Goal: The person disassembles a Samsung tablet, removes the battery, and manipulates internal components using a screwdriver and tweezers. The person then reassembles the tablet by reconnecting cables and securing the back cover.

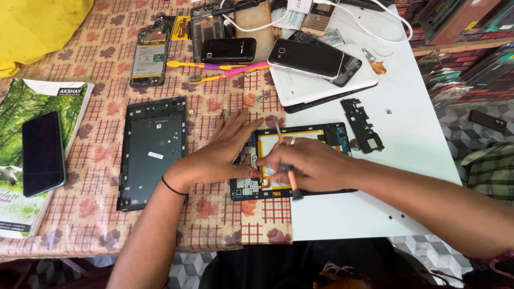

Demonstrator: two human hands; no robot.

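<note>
Pinching a slim orange tool (286, 160) between closed fingers (278, 163), the right hand (313, 166) works over an opened tablet (300, 158). The tool stands steeply, its thin tip up and away from the person near the tablet's far edge, its dark end down toward the near edge. The left hand (222, 152) lies flat with its fingers together and stretched out, pressing on the tablet's left end, gripping nothing.

The tablet lies flat on the table (396, 160), its long axis running left to right across the view, inner side up, with a yellow-framed pale panel showing in the middle and circuit boards at both ends. It sits where the patterned cloth (96, 69) meets the bare white top.

Just left of the left hand rests a dark tablet back cover (152, 152), long axis pointing away from the person. Right of the tablet lies a small black bracket (363, 126). Farther off are several phones (305, 58), two toothbrushes (225, 69) and a notebook (32, 155) bearing a black phone.
</note>
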